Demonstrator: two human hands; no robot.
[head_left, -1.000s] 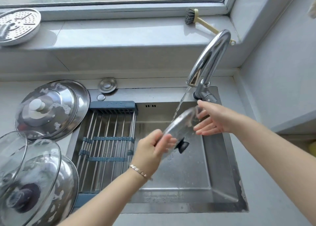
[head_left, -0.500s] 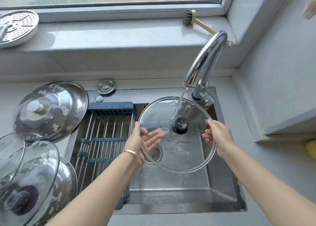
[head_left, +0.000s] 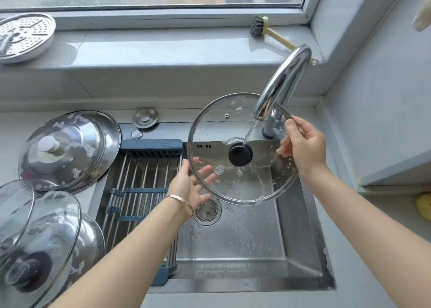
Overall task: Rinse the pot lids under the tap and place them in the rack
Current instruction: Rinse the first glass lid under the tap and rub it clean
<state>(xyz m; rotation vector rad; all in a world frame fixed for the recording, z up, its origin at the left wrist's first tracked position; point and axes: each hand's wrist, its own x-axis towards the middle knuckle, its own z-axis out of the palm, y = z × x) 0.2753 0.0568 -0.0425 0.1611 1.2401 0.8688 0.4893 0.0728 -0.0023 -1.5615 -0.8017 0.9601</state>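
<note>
Both arms reach in from below toward the glass lid [head_left: 242, 149], bare forearms stretched out. Right hand [head_left: 303, 149] is up at the lid's right rim, thumb and fingers pinched on the metal edge, knuckles raised. Left hand [head_left: 193, 184] sits at the lid's lower-left rim, palm turned up, fingers spread behind the glass, a bracelet on the wrist.

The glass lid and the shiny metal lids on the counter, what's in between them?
In the head view, the drying rack lies between the glass lid and the steel lids, with the left hand over its edge.
</note>
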